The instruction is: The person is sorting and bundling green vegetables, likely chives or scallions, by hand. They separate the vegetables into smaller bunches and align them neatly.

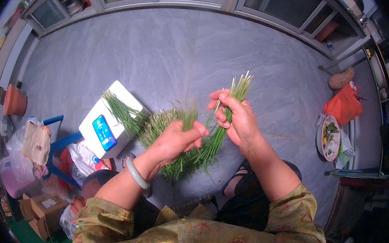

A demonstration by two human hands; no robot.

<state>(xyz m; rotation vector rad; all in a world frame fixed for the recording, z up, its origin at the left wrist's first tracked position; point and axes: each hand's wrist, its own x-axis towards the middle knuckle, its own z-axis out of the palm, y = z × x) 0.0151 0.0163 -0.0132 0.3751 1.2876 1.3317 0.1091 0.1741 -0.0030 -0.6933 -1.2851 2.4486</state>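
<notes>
My right hand (240,116) is closed around a bunch of garlic chives (241,87), pale cut ends up and green blades hanging down. A single stalk (217,104) stands apart from that bunch, by the fingers. A jade-like bangle (136,174) circles the wrist of my left hand (179,141), which grips a smaller, blurred tuft of chives (190,116). Beneath both hands, a large heap of chives (159,127) lies low in front of me, partly hidden by my left hand. Another small bundle of chives (121,110) rests on a white box (94,121) at the left.
Beside that bundle lies a lit phone (104,132). Blue metal legs (64,141), plastic bags (82,156) and a cardboard box (42,210) crowd the left. At right are a red bag (343,103), a squash (341,78) and a bowl of scraps (332,152). Sliding cabinets (191,1) line the far side.
</notes>
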